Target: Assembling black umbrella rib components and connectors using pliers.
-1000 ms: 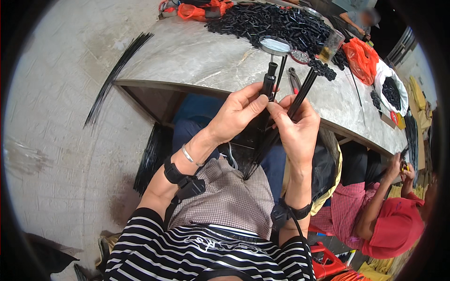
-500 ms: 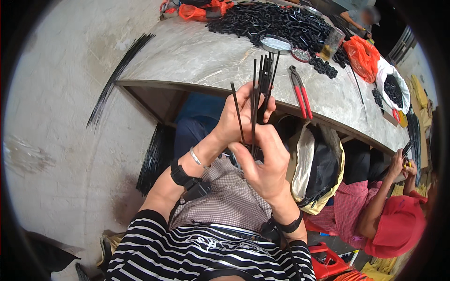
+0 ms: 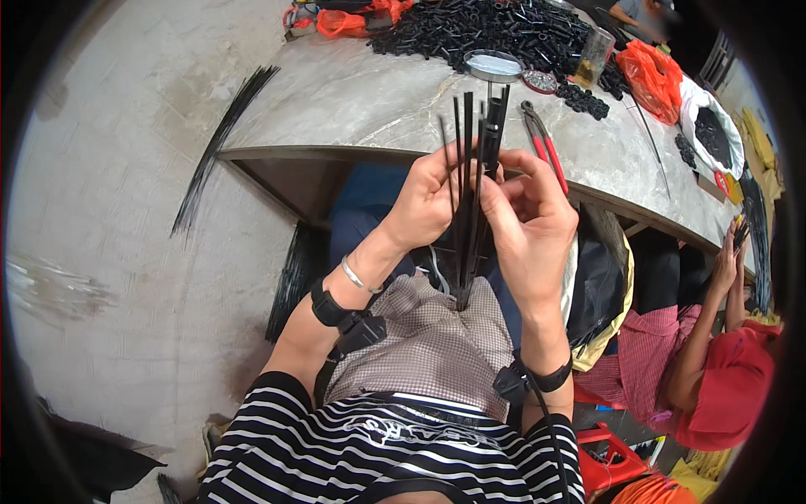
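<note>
A bundle of thin black rods (image 3: 467, 252) stands upright between my hands, over my lap, with its tips fanned apart at the top. My left hand (image 3: 426, 200) is closed round the rods from the left. On the other side my right hand (image 3: 537, 223) has its thumb and fingers pinched on the upper part of the bundle. A thicker black piece (image 3: 491, 144) shows among the rods near my right fingertips. Beyond the hands, red-handled pliers (image 3: 546, 147) lie near the table's front edge, partly behind my right hand.
The stone-topped table (image 3: 336, 101) carries a heap of short black tubes (image 3: 487, 32), a round dish (image 3: 494, 65), a clear cup (image 3: 594, 57) and an orange bag (image 3: 651, 80). More rods (image 3: 222, 147) overhang its left end. A co-worker in a red hat (image 3: 730, 386) sits at the right.
My right hand has risen from the bundle's lower part to its upper part. The rods are gathered closer together. The co-worker's hands have also shifted.
</note>
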Tool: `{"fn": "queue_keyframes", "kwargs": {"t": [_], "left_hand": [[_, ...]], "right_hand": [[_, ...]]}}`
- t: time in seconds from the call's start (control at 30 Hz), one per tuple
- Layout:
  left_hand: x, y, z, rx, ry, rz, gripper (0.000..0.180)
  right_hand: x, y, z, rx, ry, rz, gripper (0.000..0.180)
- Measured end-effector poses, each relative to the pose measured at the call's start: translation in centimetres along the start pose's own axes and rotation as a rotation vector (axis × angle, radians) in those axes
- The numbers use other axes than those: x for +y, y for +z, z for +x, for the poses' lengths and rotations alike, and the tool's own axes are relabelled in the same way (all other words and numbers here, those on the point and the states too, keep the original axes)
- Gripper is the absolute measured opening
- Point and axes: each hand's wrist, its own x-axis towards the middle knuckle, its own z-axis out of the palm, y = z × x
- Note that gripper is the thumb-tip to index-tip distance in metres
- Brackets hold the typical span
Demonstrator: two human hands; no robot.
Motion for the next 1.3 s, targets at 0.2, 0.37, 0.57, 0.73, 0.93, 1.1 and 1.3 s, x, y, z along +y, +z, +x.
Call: {"fn": "queue_keyframes", "kwargs": {"t": [0.2,0.37,0.57,0.73,0.93,1.1,1.3], "left_hand": [[0.5,0.3,0.1,-0.015,-0.046,-0.165,0.026],[0.4,-0.3,0.1,0.018,-0.057,-0.073,0.035],[-0.4,-0.8,-0.1,0.046,-0.058,-0.054,0.034],[-0.9,-0.7,0.0,0.081,-0.062,-0.127,0.030],[-1.0,-0.3,-0.1,0.146,-0.022,-0.071,0.024],[-0.6,-0.2,-0.4,0.118,-0.011,-0.130,0.022],[-1.1,-0.4,-0.7,0.150,-0.050,-0.091,0.025]], "right_hand": [[0.0,-0.4,0.5,-0.093,0.069,0.158,0.016],[0.4,-0.8,0.1,-0.008,0.179,0.445,0.008],[1.1,0.1,-0.8,-0.020,0.161,0.179,0.009],[1.3,0.4,-0.7,0.028,0.182,0.262,0.014],[1.2,0.5,-0.6,0.058,0.171,0.203,0.013],[0.7,0.1,-0.5,-0.002,0.255,0.247,0.012],[0.4,-0.1,-0.8,0.003,0.217,0.244,0.014]]}}
